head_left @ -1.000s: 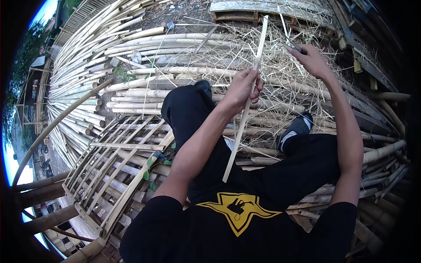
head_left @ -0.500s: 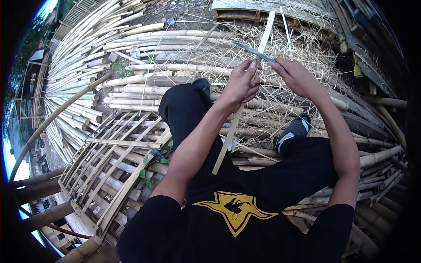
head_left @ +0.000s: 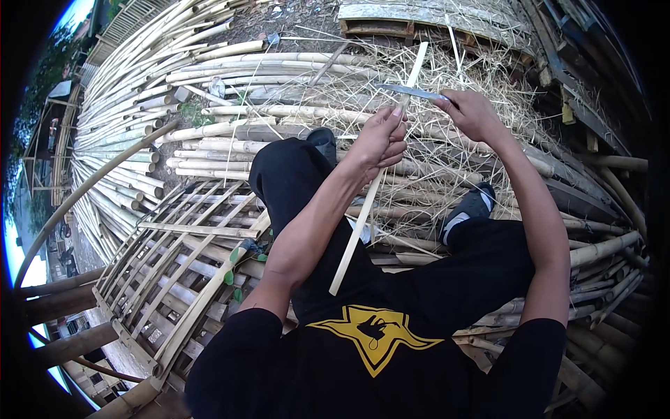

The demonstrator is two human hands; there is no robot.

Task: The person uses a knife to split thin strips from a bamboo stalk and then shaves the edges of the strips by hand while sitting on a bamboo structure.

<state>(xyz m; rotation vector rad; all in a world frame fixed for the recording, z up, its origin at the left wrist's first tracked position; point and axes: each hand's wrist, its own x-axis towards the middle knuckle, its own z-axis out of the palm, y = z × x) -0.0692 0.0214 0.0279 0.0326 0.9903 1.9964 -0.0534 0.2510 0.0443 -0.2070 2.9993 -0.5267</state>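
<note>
A long, flat bamboo strip (head_left: 356, 241) slants from above my lap up toward the far right. My left hand (head_left: 382, 140) is closed round its middle, the thumb lying along it. In my right hand (head_left: 472, 115) is the handle of a knife (head_left: 410, 91), its blade pointing left. The blade lies across the strip just beyond my left thumb. The strip's pale upper end (head_left: 419, 59) stands out past the blade.
Bamboo shavings (head_left: 447, 153) litter the poles around my shoe (head_left: 469, 209). Stacked bamboo poles (head_left: 125, 133) spread at the left, beside a slatted bamboo panel (head_left: 188, 258). A wooden pallet (head_left: 419, 15) lies at the far side, with timber (head_left: 583, 91) at the right.
My left hand and the strip have shifted toward me and slightly left. The knife has turned flatter across the strip, and my right hand has moved a little to the right.
</note>
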